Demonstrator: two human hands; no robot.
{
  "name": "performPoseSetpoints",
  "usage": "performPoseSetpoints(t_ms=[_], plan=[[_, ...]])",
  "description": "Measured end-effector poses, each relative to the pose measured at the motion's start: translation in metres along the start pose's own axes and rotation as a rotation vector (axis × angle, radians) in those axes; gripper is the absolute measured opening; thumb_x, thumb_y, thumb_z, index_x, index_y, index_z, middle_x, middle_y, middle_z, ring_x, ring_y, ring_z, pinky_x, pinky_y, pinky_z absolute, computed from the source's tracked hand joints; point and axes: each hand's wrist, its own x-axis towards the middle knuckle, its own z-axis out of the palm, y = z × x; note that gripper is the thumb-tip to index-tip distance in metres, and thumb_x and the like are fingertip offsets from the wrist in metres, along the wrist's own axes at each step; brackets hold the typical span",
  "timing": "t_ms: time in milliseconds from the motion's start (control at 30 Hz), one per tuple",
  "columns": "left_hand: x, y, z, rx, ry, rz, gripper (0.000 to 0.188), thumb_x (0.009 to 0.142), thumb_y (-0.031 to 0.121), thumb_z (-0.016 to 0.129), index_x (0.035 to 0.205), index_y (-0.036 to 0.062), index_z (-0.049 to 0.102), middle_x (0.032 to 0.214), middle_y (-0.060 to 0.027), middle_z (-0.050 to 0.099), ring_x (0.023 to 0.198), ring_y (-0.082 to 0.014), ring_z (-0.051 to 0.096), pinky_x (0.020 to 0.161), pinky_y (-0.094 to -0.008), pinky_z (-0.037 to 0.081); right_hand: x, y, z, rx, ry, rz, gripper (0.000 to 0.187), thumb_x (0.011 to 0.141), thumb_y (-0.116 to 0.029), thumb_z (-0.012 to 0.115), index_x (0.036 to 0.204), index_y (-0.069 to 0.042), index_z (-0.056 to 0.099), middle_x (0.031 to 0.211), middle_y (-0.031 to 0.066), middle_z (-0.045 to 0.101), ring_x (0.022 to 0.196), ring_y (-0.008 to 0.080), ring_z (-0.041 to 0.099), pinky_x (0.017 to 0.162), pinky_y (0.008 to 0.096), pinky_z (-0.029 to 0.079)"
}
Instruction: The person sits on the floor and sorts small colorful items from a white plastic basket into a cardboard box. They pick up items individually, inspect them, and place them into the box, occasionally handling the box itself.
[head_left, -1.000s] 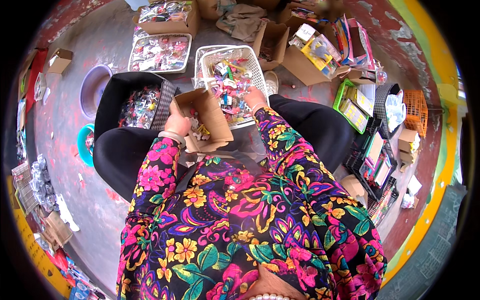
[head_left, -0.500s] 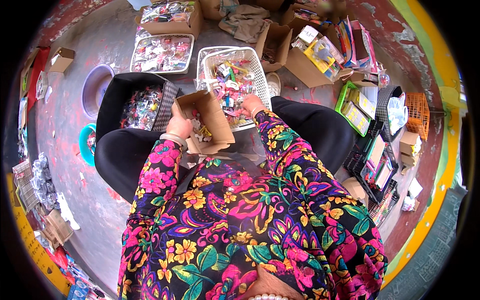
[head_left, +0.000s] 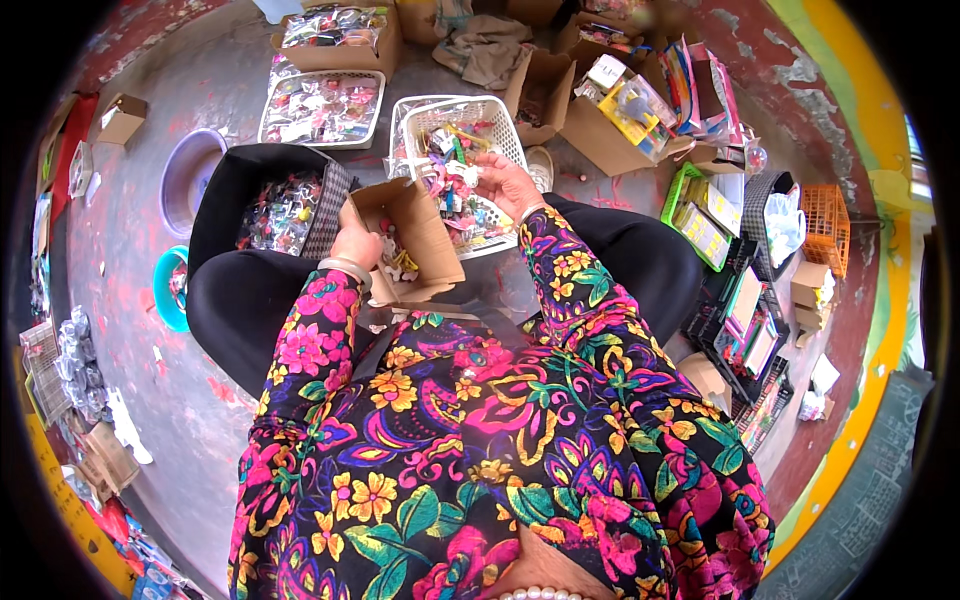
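Note:
My left hand is closed on the left side of a small open cardboard box, tilted over my lap. A few small pink, white and yellow trinkets lie inside it. At the right side of a white plastic basket, my right hand has its fingers bent together over a heap of small colourful trinkets. Something whitish shows at its fingertips, too small to name. Left of the cardboard box stands a black fabric bin with a checked side, holding small items in clear wrappers.
Beyond the bin sits a white tray of wrapped items. A purple basin and a turquoise basin stand at the left. To the right are a cardboard box, a green basket, black crates and an orange crate.
My right hand has moved up and farther over the trinkets, with its fingers now drawn together. My left hand keeps its hold on the cardboard box, which has barely moved.

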Motion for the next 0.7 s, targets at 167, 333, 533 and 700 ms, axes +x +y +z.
performPoseSetpoints(t_ms=[167,333,533,700], plan=[[0.003,-0.003,0.0,-0.005,-0.016,-0.002,0.062,0.074,0.019,0.051,0.127,-0.0031,0.026,0.105,-0.028,0.054,0.1,-0.0373,0.053,0.088,-0.0402,0.04,-0.006,-0.012,0.016,-0.022,-0.046,-0.039,0.03,0.077,-0.005,0.058,0.105,-0.004,0.047,0.093,0.0087,0.059,0.079,0.0174,0.06,0.072,0.0291,0.049],[0.009,-0.006,0.006,-0.027,-0.011,-0.001,0.062,0.073,0.019,0.051,0.127,-0.0026,0.027,0.105,-0.0278,0.054,0.1,-0.0373,0.053,0.089,-0.0402,0.04,-0.006,-0.007,0.033,-0.289,-0.071,0.017,0.031,0.075,-0.011,0.063,0.103,-0.002,0.051,0.089,0.0068,0.061,0.081,0.0143,0.06,0.073,0.0257,0.047],[0.01,-0.008,0.008,-0.016,-0.007,0.001,0.061,0.074,0.02,0.051,0.127,-0.0011,0.029,0.106,-0.0269,0.054,0.1,-0.0368,0.053,0.089,-0.0399,0.04,-0.001,0.009,0.054,-0.49,-0.218,0.108,0.022,0.079,-0.011,0.059,0.099,-0.002,0.057,0.091,0.0053,0.063,0.084,0.0122,0.061,0.066,0.0199,0.047],[0.012,-0.013,0.008,0.006,-0.025,-0.01,0.063,0.075,0.02,0.051,0.128,0.0,0.026,0.106,-0.0263,0.054,0.1,-0.0362,0.053,0.088,-0.0396,0.041,0.019,0.016,0.001,-0.644,0.153,0.146,0.017,0.076,-0.009,0.058,0.091,-0.002,0.06,0.083,0.0044,0.065,0.075,0.0106,0.062,0.058,0.0193,0.045]])
